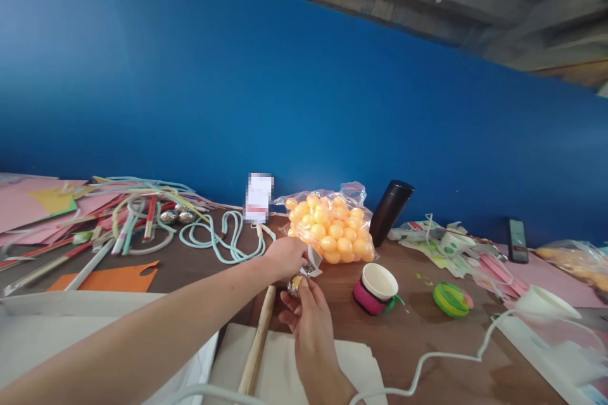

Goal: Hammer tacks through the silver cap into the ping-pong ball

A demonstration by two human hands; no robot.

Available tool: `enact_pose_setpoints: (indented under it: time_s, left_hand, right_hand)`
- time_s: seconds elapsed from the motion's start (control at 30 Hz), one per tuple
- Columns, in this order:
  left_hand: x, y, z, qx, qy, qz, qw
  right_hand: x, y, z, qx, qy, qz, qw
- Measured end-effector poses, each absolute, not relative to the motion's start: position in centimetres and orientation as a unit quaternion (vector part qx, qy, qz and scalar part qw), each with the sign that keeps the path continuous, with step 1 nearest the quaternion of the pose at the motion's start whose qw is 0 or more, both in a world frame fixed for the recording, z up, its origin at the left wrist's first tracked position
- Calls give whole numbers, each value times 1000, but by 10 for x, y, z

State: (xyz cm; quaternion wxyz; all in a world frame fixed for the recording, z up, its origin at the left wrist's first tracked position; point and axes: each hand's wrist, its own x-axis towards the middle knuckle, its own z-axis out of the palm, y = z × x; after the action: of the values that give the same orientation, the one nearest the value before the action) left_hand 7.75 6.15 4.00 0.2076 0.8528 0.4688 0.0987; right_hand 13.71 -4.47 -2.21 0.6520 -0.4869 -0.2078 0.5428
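My right hand (314, 316) is closed, its thumb and fingers round a small ball partly covered in silver foil (295, 285); a yellowish patch shows on it. Just above, my left hand (286, 258) pinches a crumpled piece of silver and white foil (312, 261), its fingers partly hidden. Whether this piece is still joined to the ball, I cannot tell. A wooden stick (259, 342) lies below my hands over pale paper (280, 361). Right behind them rests a clear bag of orange balls (332, 231).
Right of my hands are a paper cup in a pink band (375, 288), green and yellow tape rolls (451, 299) and a black tumbler (392, 212). Silver balls (177, 216), sticks and a blue cord (232, 240) lie left. A white cable (422, 361) crosses the front; a blue partition (304, 88) stands behind.
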Motion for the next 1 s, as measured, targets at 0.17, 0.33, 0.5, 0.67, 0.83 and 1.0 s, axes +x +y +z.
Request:
enact_pose_setpoints:
  time_s: [0.17,0.33,0.5,0.67,0.83,1.0]
  left_hand:
    - [105,78,36,846,498,-23,189]
    - [119,78,38,842,508,-63,171]
    - [111,79,36,849,498,-62,164]
    - [98,80,29,857,486,-29,169]
    - [94,78,28,855,482,-26,191]
    - [104,75,34,853,485,-40,191]
  right_hand:
    - [141,-45,-19,-478,-193,547,660]
    - [140,-46,-17,-468,-189,551,664]
    - [139,-47,-14,-460,-188,552,670]
    - [137,-46,-15,-458,-186,558,666]
    - [135,-44,-16,-464,-195,554,663]
    - [136,-44,-15,-463,-203,558,658]
